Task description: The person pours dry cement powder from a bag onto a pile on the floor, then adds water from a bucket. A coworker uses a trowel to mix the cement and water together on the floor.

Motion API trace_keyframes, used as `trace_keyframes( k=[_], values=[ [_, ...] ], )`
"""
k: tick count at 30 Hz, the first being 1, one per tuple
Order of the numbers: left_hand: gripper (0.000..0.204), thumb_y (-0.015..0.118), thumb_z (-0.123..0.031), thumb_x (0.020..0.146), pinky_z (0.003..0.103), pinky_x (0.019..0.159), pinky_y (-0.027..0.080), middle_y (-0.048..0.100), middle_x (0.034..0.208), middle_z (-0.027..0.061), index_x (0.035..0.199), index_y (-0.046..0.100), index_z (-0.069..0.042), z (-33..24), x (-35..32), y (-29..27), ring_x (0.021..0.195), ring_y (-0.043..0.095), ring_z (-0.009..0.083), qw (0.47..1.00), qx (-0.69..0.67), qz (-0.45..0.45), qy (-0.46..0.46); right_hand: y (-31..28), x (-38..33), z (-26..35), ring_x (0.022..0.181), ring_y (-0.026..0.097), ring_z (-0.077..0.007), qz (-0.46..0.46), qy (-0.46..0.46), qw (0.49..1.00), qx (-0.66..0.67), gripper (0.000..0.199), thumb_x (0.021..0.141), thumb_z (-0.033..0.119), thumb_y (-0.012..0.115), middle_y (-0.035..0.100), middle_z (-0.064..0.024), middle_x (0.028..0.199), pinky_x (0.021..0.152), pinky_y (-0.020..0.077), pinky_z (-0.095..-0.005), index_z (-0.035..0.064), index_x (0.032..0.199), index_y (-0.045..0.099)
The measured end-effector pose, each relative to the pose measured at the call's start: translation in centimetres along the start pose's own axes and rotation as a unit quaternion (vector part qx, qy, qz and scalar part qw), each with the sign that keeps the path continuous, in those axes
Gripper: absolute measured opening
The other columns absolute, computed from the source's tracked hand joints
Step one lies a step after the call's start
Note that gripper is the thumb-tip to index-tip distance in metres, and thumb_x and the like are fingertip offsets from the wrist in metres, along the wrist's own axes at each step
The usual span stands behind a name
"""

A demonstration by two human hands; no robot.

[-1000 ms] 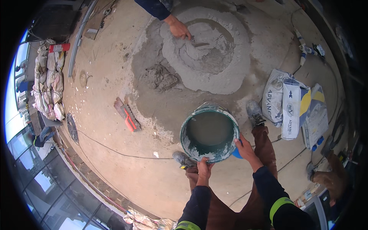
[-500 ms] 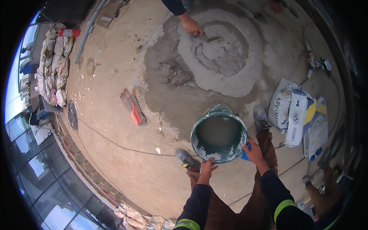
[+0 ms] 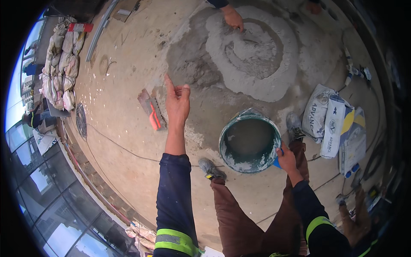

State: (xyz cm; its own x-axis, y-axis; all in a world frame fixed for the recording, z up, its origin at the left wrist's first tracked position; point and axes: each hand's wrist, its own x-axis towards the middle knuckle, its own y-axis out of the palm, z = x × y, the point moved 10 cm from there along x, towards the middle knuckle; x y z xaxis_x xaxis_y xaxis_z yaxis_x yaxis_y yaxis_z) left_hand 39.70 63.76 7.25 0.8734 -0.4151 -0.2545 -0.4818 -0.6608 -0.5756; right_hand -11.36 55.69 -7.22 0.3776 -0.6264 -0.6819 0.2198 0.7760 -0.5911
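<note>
My left hand is raised above the floor with its index finger stretched forward and thumb apart, holding nothing. Beyond its wrist, on the left, lies a notched trowel with a red-orange handle. My right hand grips the right near rim of a green, mortar-smeared bucket standing between my feet. Cloudy grey liquid fills part of it. A small blue piece shows under my right hand; its kind is unclear. Ahead is a ring of grey powder around wet mix.
Another person's hand reaches over the ring from the far side. Printed powder bags lie at the right. A cable crosses the floor. Stacked sandbags and a metal rail are at far left, glass panels below.
My left hand has let go of the bucket's near rim and moved forward and left, finger extended. My right hand stays on the rim. The view has shifted slightly.
</note>
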Motion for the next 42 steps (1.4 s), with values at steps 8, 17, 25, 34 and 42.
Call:
trace_keyframes(
  k=[8,17,25,34,42],
  values=[
    [0.033,0.067,-0.032,0.096,0.024,0.072,0.047,0.070,0.080,0.0028,0.094,0.073,0.000,16.5,-17.5,4.2,0.075,0.060,0.0084,0.969,-0.118,0.061,-0.208,-1.5,-0.6,0.4,0.100,0.066,-0.0405,-0.044,0.021,0.999,0.002,0.052,0.093,0.036,0.062,0.068,-0.0211,0.109,0.086,0.0516,-0.0474,0.0137,0.139,0.053],
    [0.031,0.069,-0.014,0.090,0.023,0.055,0.035,0.052,0.064,-0.0051,0.065,0.052,-0.009,25.3,-42.8,5.1,0.060,0.043,0.0036,0.919,-0.170,0.051,-0.352,-3.7,-4.2,8.2,0.097,0.062,-0.0361,-0.123,-0.137,0.981,0.058,0.036,0.090,0.030,0.068,0.060,-0.0167,0.108,0.084,0.0507,-0.0440,0.0047,0.114,0.060],
    [0.017,0.063,0.006,0.082,0.021,0.061,0.040,0.049,0.073,-0.0056,0.079,0.053,-0.008,20.8,-43.1,3.1,0.067,0.045,0.0043,0.951,-0.182,0.031,-0.248,0.8,-4.2,12.4,0.106,0.057,-0.0354,-0.047,-0.230,0.972,-0.017,0.034,0.088,0.026,0.069,0.054,-0.0143,0.109,0.089,0.0498,-0.0449,0.0053,0.114,0.060],
    [0.039,0.068,-0.003,0.087,0.025,0.075,0.053,0.066,0.098,0.0042,0.123,0.053,-0.001,28.4,-46.8,3.9,0.084,0.062,0.0104,0.898,-0.202,0.094,-0.381,0.3,-4.2,11.1,0.106,0.056,-0.0364,-0.048,-0.248,0.967,-0.018,0.034,0.088,0.025,0.069,0.054,-0.0156,0.111,0.090,0.0486,-0.0458,0.0044,0.114,0.060],
    [0.039,0.068,-0.010,0.089,0.025,0.069,0.053,0.065,0.094,0.0041,0.124,0.053,-0.003,26.4,-45.9,5.7,0.082,0.063,0.0125,0.875,-0.224,0.138,-0.406,-2.0,-4.2,9.4,0.104,0.058,-0.0373,-0.078,-0.191,0.978,0.022,0.034,0.087,0.024,0.068,0.055,-0.0158,0.112,0.088,0.0501,-0.0449,0.0073,0.116,0.059]
  ],
)
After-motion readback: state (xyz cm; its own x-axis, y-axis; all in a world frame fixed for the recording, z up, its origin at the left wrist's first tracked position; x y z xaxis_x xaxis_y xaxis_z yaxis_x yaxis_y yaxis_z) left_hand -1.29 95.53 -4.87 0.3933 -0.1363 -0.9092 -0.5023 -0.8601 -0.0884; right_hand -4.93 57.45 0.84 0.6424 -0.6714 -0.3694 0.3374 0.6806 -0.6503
